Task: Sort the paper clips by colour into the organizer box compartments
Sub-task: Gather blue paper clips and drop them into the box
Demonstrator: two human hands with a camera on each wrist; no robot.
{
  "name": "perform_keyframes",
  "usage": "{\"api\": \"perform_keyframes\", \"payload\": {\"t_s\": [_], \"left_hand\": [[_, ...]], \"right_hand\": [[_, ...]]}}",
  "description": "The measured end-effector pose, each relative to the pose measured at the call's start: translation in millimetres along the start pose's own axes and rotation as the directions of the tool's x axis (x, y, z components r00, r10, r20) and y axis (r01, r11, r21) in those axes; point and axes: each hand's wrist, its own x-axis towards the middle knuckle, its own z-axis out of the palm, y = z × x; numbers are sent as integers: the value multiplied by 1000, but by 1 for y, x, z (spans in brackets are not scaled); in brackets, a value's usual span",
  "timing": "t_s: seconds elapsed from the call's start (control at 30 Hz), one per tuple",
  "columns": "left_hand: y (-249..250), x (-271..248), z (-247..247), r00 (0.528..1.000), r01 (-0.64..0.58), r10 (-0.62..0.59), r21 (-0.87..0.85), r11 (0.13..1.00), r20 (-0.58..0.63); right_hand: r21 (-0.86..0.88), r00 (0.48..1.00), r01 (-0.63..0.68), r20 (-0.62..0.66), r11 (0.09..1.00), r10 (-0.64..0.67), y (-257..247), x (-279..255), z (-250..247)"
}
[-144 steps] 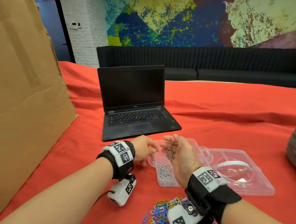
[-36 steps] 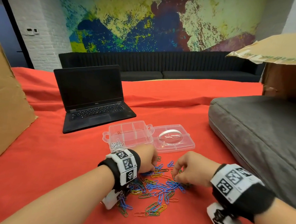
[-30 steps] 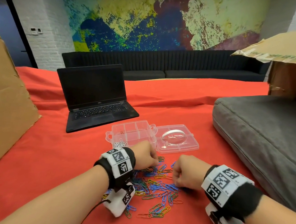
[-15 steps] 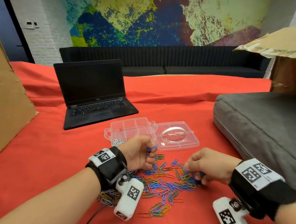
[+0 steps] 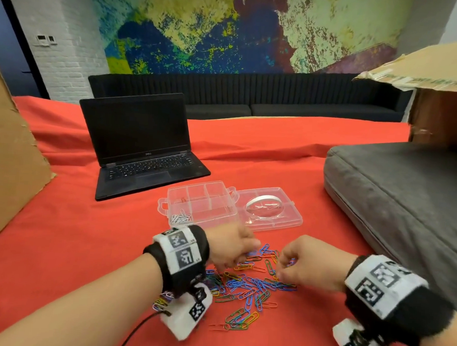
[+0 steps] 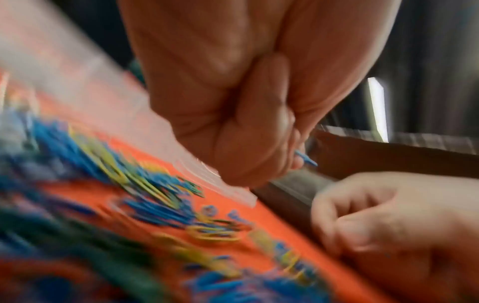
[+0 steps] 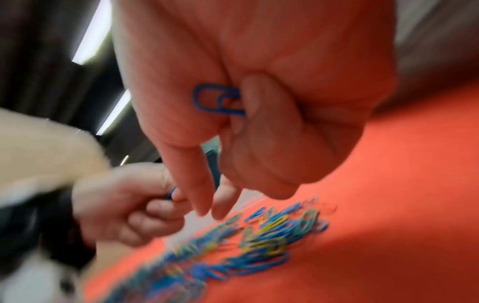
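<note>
Red cloth (image 5: 59,243) under a painted wall; beside one clear organizer box (image 5: 199,205), left hand (image 5: 231,245) and right hand (image 5: 307,264) each pinch one blue clip (image 7: 217,101)

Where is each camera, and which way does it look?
Head: worn on the head, looking forward and down at the organizer box, both forearms showing.
Left wrist: along the left hand, whose fingers pinch a blue clip.
Right wrist: along the right hand, holding a blue paper clip.
All three show the clip pile.
</note>
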Motion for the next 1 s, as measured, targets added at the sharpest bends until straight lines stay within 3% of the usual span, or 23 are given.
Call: {"api": "perform_keyframes", "payload": {"t_s": [0.1, 0.2, 0.3, 0.37, 0.43, 0.47, 0.5, 0.57, 0.6, 0.63, 0.67, 0.73, 0.77, 0.83, 0.87, 0.93, 1.0], "left_hand": [[4, -3, 4, 999, -27, 19, 306, 952, 27], [8, -4, 8, 996, -94, 81, 467, 879, 47], [8, -2, 13, 990, -138, 114, 508, 850, 77], [9, -3, 16, 988, -156, 125, 527, 835, 93], [9, -3, 17, 987, -163, 121, 621, 767, 109], [9, -4, 18, 986, -164, 117, 660, 733, 115], [9, -4, 19, 986, -169, 113, 682, 711, 126], [8, -4, 20, 983, -182, 118, 688, 703, 140], [7, -5, 19, 983, -185, 122, 685, 705, 140], [7, -5, 18, 983, -184, 122, 680, 710, 139], [6, -5, 15, 983, -180, 119, 678, 713, 137], [2, -7, 10, 984, -176, 116, 640, 748, 135], [-1, -8, 7, 985, -165, 109, 552, 817, 132], [-9, -12, 3, 989, -98, 75, 179, 979, 132], [-12, -14, 2, 988, -75, 81, -44, 996, 134], [-19, -15, -2, 986, -56, 116, -424, 904, 117], [-21, -17, -4, 981, -50, 163, -666, 744, 109]], "right_hand": [[-263, 999, 44, -10, 964, -48, -6, -2, 5], [-327, 999, 27, -20, 944, -36, -4, -6, 7], [-210, 999, 6, -37, 978, -14, 5, -8, 1], [-51, 999, -25, -41, 998, 23, 9, -11, -4], [187, 994, -94, -28, 978, 101, 10, -16, -6], [367, 989, -145, 15, 919, 150, 10, -18, -7], [576, 977, -211, 95, 790, 192, 12, -19, -7], [864, 930, -363, 313, 349, 193, 15, -17, -9], [896, 910, -410, 389, 171, 146, 15, -17, -12], [901, 901, -428, 420, 71, 106, 14, -17, -14], [904, 901, -428, 424, 27, 88, 14, -16, -14], [906, 907, -416, 407, 76, 109, 12, -14, -12], [898, 911, -408, 388, 166, 143, 11, -14, -9], [806, 930, -364, 289, 466, 228, 8, -17, -2], [700, 945, -325, 215, 635, 247, 7, -18, 1], [363, 975, -221, 76, 905, 207, 10, -19, 5], [10, 995, -99, -16, 995, 99, 10, -19, 7]]}}
